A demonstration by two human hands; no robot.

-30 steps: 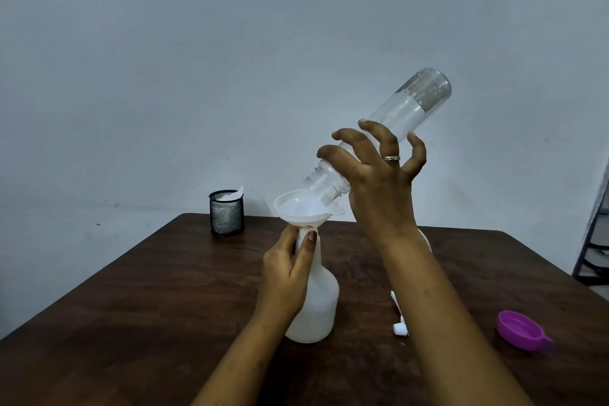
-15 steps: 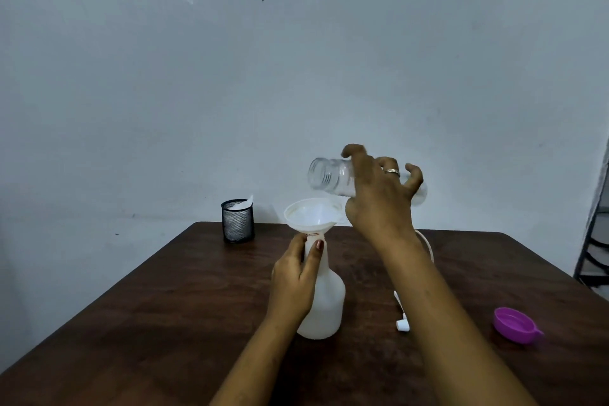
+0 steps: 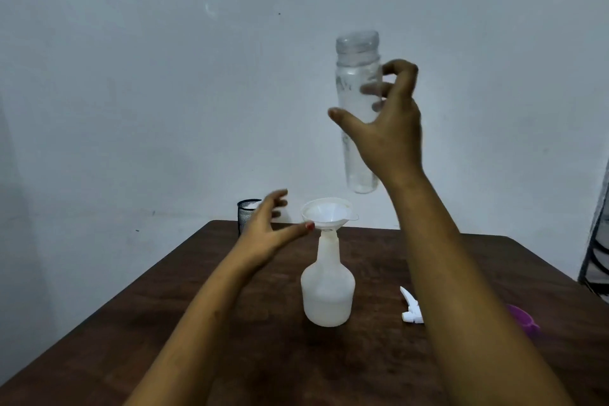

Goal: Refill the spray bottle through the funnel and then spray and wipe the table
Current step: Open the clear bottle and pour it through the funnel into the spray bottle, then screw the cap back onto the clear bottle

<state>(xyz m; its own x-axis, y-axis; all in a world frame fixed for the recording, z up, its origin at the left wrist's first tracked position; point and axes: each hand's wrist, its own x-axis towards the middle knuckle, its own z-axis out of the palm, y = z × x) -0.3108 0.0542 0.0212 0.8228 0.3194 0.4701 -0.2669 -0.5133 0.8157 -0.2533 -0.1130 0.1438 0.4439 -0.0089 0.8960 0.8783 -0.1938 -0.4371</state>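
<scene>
The right hand point(image 3: 392, 135) held a clear bottle point(image 3: 359, 109) upright in the air, mouth up, well above the surface point(image 3: 164, 323) — the grip closed around its middle, thumb stretched out to the left and fingers curled behind the glass-clear wall. The bottle looked empty, its base hanging just above and to the right of the funnel point(image 3: 328, 212).

The white funnel sat in the neck of the spray bottle point(image 3: 328, 290), which stood upright near the middle of the dark wooden surface with liquid filling its lower part. The left hand point(image 3: 267, 231) hovered beside the funnel with its grip wide and holding nothing — the thumb tip reached the funnel's left rim, though I could not tell whether it touched.

To the right of the spray bottle lay the white trigger head point(image 3: 410, 308), partly hidden by the right forearm, and a purple cap point(image 3: 524, 321) beyond it. A black mesh cup point(image 3: 245, 214) stood at the far edge behind the left hand.
</scene>
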